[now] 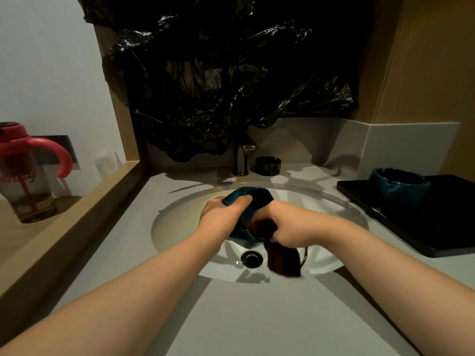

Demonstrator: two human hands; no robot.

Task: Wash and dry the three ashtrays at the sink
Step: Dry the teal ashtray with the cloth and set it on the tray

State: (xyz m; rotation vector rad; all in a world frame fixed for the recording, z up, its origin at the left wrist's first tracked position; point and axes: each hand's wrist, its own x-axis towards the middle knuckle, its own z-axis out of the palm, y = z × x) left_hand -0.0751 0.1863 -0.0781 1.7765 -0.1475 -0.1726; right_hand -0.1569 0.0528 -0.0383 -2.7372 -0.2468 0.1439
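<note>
The teal ashtray is held tilted over the sink at frame centre. The left hand has its grip clamped on the rim, and the right hand has its grip bunched on a dark cloth rubbing it. This looks like a wiping step. Next probably comes the black ashtray beside the faucet, which calls for freeing a hand.

A crumpled black plastic bag covers the wall above the counter. At left, a clear pink-lidded bottle stands on a wooden shelf. A black tray lies on the counter's right.
</note>
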